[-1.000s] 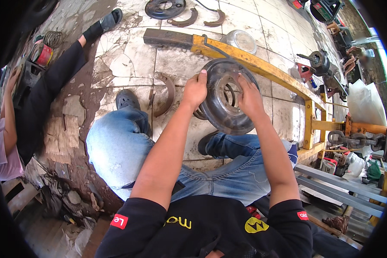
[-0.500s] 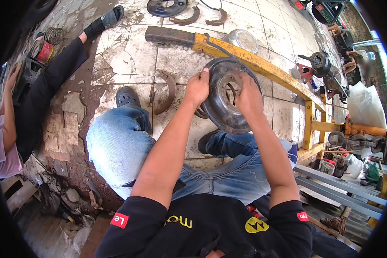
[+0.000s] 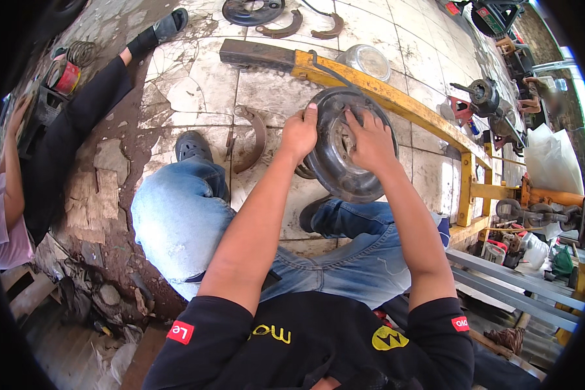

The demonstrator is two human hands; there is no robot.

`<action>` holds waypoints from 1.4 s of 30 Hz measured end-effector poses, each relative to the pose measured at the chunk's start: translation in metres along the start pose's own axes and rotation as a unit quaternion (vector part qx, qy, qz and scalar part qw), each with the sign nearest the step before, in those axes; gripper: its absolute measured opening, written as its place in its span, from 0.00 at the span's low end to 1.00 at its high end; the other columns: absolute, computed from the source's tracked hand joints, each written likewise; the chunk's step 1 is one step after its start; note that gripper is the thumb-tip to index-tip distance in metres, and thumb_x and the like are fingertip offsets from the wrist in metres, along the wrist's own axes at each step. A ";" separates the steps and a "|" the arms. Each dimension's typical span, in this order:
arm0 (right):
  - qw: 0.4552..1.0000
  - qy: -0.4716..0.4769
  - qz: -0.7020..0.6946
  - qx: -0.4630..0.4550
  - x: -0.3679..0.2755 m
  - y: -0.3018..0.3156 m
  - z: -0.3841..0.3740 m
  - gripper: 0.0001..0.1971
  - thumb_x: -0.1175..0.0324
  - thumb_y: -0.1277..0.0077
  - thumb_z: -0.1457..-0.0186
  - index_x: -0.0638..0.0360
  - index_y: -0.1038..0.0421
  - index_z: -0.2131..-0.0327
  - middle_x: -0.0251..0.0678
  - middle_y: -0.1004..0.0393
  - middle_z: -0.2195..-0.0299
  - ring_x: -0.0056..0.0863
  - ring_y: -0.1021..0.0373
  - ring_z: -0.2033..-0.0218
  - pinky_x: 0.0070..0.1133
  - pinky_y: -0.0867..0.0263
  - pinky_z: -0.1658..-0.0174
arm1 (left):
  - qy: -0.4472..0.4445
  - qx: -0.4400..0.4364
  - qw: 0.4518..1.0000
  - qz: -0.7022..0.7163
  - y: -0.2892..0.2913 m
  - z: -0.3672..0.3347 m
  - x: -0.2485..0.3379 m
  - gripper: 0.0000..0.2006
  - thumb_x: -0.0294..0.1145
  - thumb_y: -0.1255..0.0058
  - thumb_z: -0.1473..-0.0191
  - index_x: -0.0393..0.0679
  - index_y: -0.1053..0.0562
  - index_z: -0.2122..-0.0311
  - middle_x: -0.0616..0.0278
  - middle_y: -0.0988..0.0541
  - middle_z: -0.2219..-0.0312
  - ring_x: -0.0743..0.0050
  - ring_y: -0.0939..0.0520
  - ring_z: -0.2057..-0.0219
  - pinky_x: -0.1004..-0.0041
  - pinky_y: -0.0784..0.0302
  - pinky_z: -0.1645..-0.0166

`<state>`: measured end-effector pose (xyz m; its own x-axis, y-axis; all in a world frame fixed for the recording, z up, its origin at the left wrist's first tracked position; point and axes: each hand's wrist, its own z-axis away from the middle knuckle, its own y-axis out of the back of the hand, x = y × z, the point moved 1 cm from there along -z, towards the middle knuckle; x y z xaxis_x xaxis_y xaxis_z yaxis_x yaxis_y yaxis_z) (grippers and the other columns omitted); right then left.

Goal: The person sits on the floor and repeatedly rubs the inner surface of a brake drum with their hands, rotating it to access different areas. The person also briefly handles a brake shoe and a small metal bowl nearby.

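Above my knees a round black brake backing plate (image 3: 354, 179) with a hole in its middle is held up, its face toward me. My left hand (image 3: 299, 135) is closed on its left rim, thumb on top and pointing up. Across the plate's upper right face lies my right hand (image 3: 372, 143), its fingers spread and the index finger near the upper edge of the centre hole. A curved brown brake shoe (image 3: 257, 140) lies on the tiles left of the plate. Part of another round piece (image 3: 303, 171) shows behind the plate's lower left edge.
A yellow steel beam (image 3: 396, 99) crosses just beyond the plate, with a round pale lid-like object (image 3: 368, 62) behind it. Another backing plate (image 3: 253, 12) and two brake shoes (image 3: 283, 25) lie farther off. At left sits another person, a leg (image 3: 78, 136) stretched out.
My right hand has shifted slightly left over the plate, and its fingers have spread out more. The plate is turned or tilted a little; my left hand keeps its place on the rim.
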<state>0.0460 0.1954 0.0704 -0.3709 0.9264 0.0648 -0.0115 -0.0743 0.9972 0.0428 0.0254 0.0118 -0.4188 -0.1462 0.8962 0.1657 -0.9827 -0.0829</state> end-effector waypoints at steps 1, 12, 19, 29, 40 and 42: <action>1.000 0.004 0.007 0.008 0.000 -0.001 -0.001 0.29 0.71 0.47 0.53 0.51 0.35 0.43 0.43 0.38 0.44 0.40 0.38 0.46 0.35 0.42 0.46 | 0.004 -0.013 1.000 -0.008 -0.001 0.000 0.001 0.29 0.52 0.62 0.37 0.29 0.29 0.51 0.41 0.22 0.58 0.54 0.21 0.56 0.66 0.30 0.50; 0.983 -0.120 -0.048 0.131 -0.004 0.004 -0.003 0.23 0.77 0.49 0.54 0.56 0.32 0.50 0.38 0.34 0.49 0.40 0.36 0.50 0.35 0.39 0.50 | -0.006 0.012 0.999 -0.037 0.001 0.006 0.010 0.28 0.51 0.62 0.37 0.29 0.27 0.53 0.40 0.21 0.60 0.51 0.21 0.57 0.64 0.30 0.50; 0.986 -0.071 -0.125 0.090 -0.004 -0.028 -0.018 0.24 0.77 0.47 0.54 0.54 0.31 0.50 0.39 0.34 0.49 0.42 0.36 0.49 0.34 0.38 0.50 | 0.003 -0.010 1.000 -0.020 -0.002 0.004 0.007 0.29 0.52 0.62 0.37 0.29 0.29 0.51 0.41 0.22 0.59 0.53 0.22 0.56 0.65 0.30 0.50; 0.996 -0.050 -0.062 0.048 -0.002 -0.023 -0.003 0.31 0.76 0.49 0.55 0.51 0.35 0.43 0.38 0.36 0.46 0.43 0.41 0.45 0.38 0.45 0.43 | 0.010 -0.032 0.999 -0.008 0.000 -0.004 -0.001 0.31 0.53 0.63 0.36 0.28 0.32 0.47 0.43 0.24 0.54 0.58 0.23 0.53 0.67 0.30 0.48; 0.997 -0.074 -0.028 0.004 -0.008 -0.023 -0.004 0.30 0.73 0.52 0.49 0.51 0.39 0.40 0.39 0.39 0.44 0.41 0.40 0.46 0.38 0.43 0.47 | 0.000 0.000 1.000 -0.013 -0.001 -0.001 0.000 0.29 0.51 0.62 0.37 0.29 0.28 0.52 0.39 0.22 0.59 0.50 0.21 0.56 0.64 0.30 0.50; 0.995 -0.089 -0.020 -0.047 -0.011 -0.006 -0.002 0.32 0.73 0.52 0.50 0.46 0.41 0.38 0.39 0.40 0.45 0.41 0.40 0.47 0.38 0.43 0.48 | 0.000 -0.005 1.000 -0.020 0.000 0.002 0.004 0.29 0.51 0.62 0.37 0.29 0.28 0.52 0.39 0.22 0.59 0.50 0.21 0.56 0.64 0.30 0.50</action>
<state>0.0482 0.1850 0.0640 -0.1984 0.9793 0.0398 -0.1118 -0.0630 0.9917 0.0430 0.0246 0.0158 -0.4254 -0.1071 0.8986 0.1398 -0.9888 -0.0516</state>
